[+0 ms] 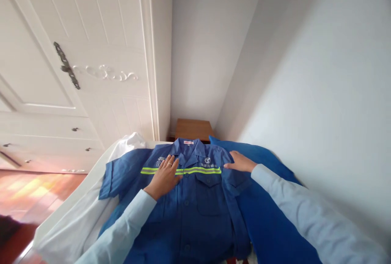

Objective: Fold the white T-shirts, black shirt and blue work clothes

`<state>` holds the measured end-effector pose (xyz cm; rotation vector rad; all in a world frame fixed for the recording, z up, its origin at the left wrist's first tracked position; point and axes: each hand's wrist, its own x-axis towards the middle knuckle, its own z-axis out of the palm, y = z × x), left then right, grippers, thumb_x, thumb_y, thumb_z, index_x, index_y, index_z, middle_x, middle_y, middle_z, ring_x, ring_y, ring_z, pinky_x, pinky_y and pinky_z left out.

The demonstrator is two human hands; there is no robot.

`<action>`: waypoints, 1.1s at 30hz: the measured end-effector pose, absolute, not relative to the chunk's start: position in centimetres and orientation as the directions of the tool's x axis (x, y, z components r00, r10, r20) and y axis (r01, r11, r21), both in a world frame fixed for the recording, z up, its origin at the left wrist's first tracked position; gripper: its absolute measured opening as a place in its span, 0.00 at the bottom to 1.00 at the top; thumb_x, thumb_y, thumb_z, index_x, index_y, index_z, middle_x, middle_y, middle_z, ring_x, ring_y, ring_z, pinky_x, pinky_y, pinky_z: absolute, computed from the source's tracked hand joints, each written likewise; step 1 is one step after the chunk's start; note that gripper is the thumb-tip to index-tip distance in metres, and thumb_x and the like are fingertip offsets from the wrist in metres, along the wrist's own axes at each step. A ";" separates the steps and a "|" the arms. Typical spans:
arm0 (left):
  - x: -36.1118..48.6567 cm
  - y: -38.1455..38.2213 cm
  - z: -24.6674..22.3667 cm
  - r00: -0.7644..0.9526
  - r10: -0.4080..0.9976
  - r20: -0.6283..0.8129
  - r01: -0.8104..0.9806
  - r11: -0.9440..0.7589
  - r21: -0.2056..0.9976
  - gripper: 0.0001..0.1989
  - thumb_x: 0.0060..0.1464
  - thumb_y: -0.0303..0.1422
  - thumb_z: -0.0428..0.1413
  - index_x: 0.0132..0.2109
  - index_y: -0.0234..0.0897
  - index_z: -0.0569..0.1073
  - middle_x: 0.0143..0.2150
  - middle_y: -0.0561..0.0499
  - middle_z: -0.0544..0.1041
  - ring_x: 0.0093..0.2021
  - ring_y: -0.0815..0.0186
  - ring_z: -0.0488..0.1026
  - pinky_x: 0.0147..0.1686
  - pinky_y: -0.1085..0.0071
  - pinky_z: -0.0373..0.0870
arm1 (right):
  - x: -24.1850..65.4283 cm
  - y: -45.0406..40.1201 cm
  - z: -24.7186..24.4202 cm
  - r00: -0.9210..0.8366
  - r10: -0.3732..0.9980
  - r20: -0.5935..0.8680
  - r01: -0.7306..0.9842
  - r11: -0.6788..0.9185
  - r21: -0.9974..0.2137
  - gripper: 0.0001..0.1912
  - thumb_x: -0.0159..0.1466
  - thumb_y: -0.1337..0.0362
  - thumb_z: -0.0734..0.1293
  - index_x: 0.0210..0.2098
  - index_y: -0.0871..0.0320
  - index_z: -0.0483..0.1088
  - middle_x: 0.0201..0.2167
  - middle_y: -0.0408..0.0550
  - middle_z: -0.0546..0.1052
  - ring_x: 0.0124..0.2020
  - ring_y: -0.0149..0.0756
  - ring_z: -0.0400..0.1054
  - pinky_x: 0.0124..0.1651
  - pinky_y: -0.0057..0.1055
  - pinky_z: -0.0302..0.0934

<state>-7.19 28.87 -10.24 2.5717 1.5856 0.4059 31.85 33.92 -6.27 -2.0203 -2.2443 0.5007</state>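
Observation:
A dark blue short-sleeved shirt (pixel 187 211) lies face up and buttoned, its collar at the far end and a yellow-green reflective stripe across the chest. My left hand (pixel 165 176) rests over the chest left of the buttons, fingers spread, holding nothing. At the shirt's right sleeve is my right hand (pixel 240 162), its thumb and fingers apart over the shoulder edge. The left sleeve is spread outward. Brighter blue cloth (pixel 271 215) lies beneath and to the right of the shirt.
White cloth (pixel 79 219) covers the left part of the white surface (pixel 58 211). Beyond the collar stands a brown wooden box or stool (pixel 194 128). A white cabinet (pixel 116 52) rises at left, a pale wall (pixel 320 93) at right.

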 end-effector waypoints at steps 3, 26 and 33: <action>-5.7 28.8 -12.4 0.464 0.858 0.222 0.845 -0.504 0.181 0.32 0.63 0.43 0.54 0.68 0.30 0.63 0.72 0.31 0.58 0.73 0.46 0.50 0.68 0.48 0.56 | 34.4 33.0 -6.2 0.038 0.970 -0.239 0.956 -0.105 -0.275 0.35 0.53 0.43 0.75 0.49 0.65 0.72 0.49 0.69 0.76 0.55 0.62 0.70 0.54 0.46 0.66; -4.6 28.7 -15.4 0.473 0.829 0.298 0.841 -0.526 0.129 0.33 0.66 0.51 0.45 0.68 0.35 0.65 0.70 0.36 0.62 0.72 0.48 0.56 0.68 0.46 0.55 | 37.8 31.9 1.9 0.344 0.927 0.146 0.868 -0.255 -0.425 0.08 0.59 0.69 0.66 0.39 0.57 0.71 0.39 0.53 0.79 0.44 0.43 0.74 0.49 0.34 0.64; -2.4 28.2 -11.9 0.372 0.908 0.194 0.889 -0.408 0.207 0.28 0.69 0.47 0.39 0.63 0.39 0.72 0.66 0.37 0.69 0.70 0.47 0.59 0.64 0.43 0.60 | 35.8 25.3 -2.8 0.150 0.986 0.069 0.851 -0.093 -0.517 0.14 0.59 0.67 0.69 0.46 0.58 0.71 0.50 0.57 0.78 0.47 0.41 0.75 0.51 0.34 0.67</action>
